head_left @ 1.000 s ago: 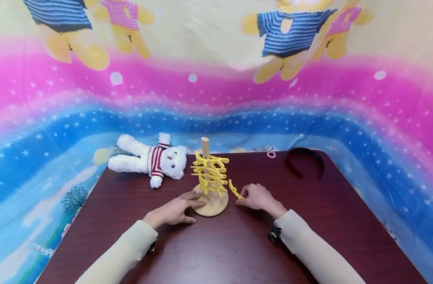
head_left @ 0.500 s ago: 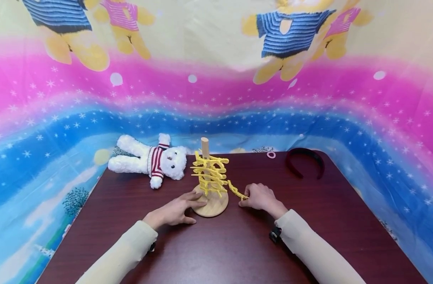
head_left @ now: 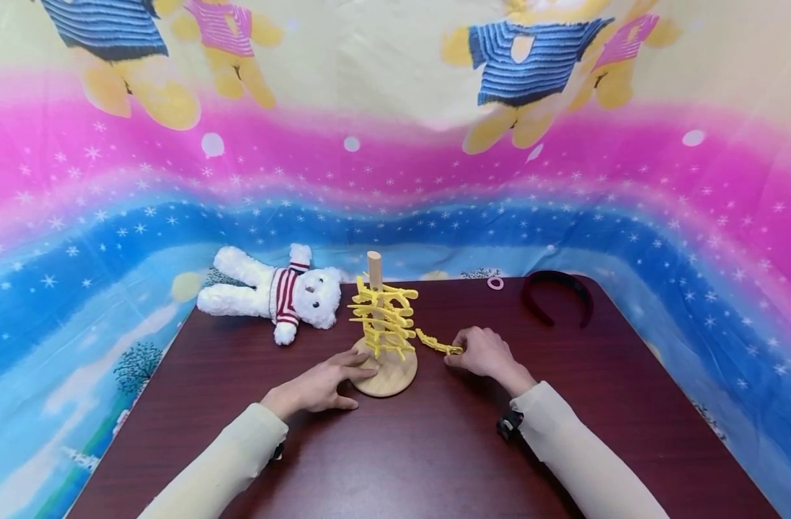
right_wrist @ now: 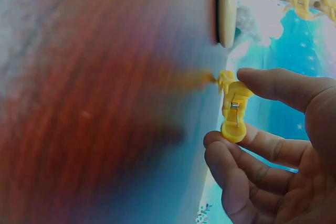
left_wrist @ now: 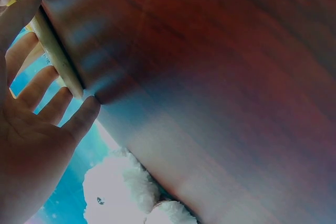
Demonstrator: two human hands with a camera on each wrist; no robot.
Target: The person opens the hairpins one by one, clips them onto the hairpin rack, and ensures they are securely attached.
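Note:
In the head view, a wooden stand with a round base (head_left: 395, 376) and an upright post (head_left: 375, 268) bears several yellow hair clips (head_left: 382, 313) around the post. My left hand (head_left: 317, 382) rests its spread fingers on the left side of the base. The left wrist view shows those fingers (left_wrist: 39, 85) straight along the base's edge (left_wrist: 55, 51). To the right of the stand, my right hand (head_left: 482, 353) pinches the end of another yellow hair clip (head_left: 437, 344) just above the table. A small metal spring shows on this clip (right_wrist: 234, 106) in the right wrist view.
A white teddy bear (head_left: 307, 295) in a striped shirt lies on its back at the far left of the table. A pink ring (head_left: 495, 283) and a dark red headband (head_left: 557, 277) lie at the back right. Printed cloth (head_left: 395, 166) hangs behind the table.
My right hand has moved a little right and away from me with the hair clip, whose near end has swung round so it lies more sideways. The left hand and the stand have stayed put.

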